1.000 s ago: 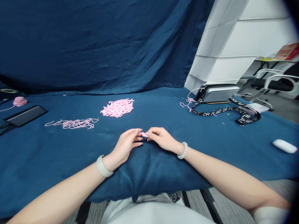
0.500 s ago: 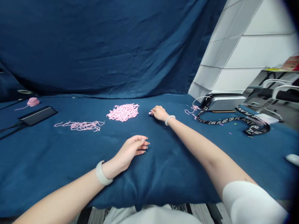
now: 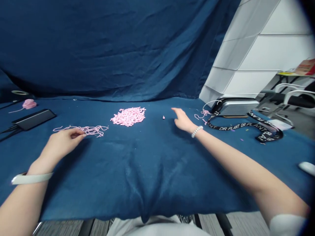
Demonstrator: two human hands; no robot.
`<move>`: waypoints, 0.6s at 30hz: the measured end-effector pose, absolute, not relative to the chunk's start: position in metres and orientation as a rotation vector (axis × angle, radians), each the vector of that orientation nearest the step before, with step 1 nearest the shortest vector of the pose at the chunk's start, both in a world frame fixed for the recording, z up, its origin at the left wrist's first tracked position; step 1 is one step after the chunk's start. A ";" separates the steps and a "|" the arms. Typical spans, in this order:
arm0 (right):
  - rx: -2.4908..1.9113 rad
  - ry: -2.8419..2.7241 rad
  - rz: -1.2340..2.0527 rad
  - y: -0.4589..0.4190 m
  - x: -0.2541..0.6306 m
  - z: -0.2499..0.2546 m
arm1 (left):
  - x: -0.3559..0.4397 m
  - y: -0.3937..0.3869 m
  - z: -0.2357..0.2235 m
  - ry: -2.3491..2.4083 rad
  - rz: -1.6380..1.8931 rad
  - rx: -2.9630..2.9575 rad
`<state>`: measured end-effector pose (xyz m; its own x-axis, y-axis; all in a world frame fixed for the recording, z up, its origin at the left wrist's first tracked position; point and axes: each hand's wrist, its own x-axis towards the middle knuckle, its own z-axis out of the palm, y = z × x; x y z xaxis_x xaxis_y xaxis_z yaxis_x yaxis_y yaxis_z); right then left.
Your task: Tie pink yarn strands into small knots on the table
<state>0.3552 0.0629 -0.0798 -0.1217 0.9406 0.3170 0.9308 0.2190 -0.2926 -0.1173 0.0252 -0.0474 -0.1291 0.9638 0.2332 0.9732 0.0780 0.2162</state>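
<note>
My left hand (image 3: 62, 141) reaches to the left, fingertips pinched on the near edge of a loose bunch of pink strings (image 3: 85, 130) lying on the blue cloth (image 3: 147, 160). My right hand (image 3: 182, 119) hovers open over the cloth at centre right, fingers stretched out and holding nothing. A single small pink knotted piece (image 3: 163, 117) lies just left of its fingertips. A heap of pink knotted pieces (image 3: 128, 116) sits further left, between the two hands.
A black flat device (image 3: 31, 119) with cables and a pink yarn ball (image 3: 29, 104) lie at far left. A silver case (image 3: 235, 107), a black printed lanyard (image 3: 242, 126) and pink scraps (image 3: 200, 114) are at right. A white mouse (image 3: 306, 167) is at the right edge.
My right hand let go of the small pink piece beside the heap and drew back open. My left hand moved from the centre out left onto the bunch of strings.
</note>
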 end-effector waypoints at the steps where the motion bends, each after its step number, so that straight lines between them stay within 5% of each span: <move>1: -1.673 -2.126 0.043 0.049 0.350 -0.084 | -0.121 0.032 -0.056 -2.248 -0.416 -2.113; 11: -1.339 -2.463 0.144 0.002 0.325 -0.116 | -0.108 0.044 -0.081 -2.087 -0.153 -2.162; 18: -1.306 -2.427 0.152 0.001 0.325 -0.113 | -0.118 0.044 -0.077 -2.272 -0.739 -1.889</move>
<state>0.3255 0.0008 -0.1128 -0.4965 0.8228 0.2765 0.7818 0.5623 -0.2695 -0.1181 0.0440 -0.0768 -0.2275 0.8999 0.3719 0.9466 0.1147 0.3014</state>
